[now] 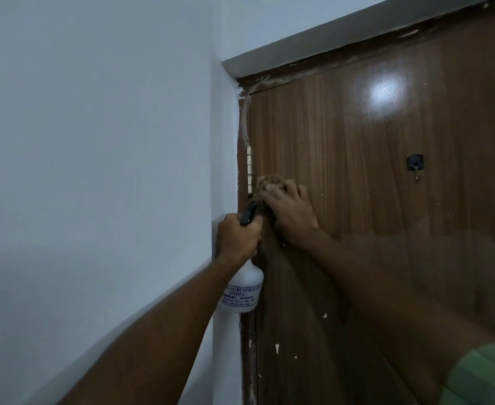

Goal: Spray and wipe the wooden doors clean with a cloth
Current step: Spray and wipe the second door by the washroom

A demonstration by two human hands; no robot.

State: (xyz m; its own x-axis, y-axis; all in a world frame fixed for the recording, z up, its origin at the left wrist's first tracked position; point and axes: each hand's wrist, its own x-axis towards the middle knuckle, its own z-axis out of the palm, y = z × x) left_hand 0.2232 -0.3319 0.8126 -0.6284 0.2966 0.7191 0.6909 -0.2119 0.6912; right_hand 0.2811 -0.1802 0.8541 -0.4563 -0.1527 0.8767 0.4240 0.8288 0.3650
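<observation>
A brown wooden door [371, 171] fills the right half of the view, glossy with a light glare near its top. My right hand [288, 209] presses a tan cloth [269, 184] against the door beside the hinge [249, 171]. My left hand [237, 239] grips the neck of a white spray bottle [241, 290] with a black trigger head [248, 213], held upright at the door's left edge, just below the cloth.
A pale wall [94, 171] runs along the left up to the paint-smeared door frame [243, 118]. A small dark hook [415, 165] is fixed on the door to the right of my hands. White paint flecks dot the lower door.
</observation>
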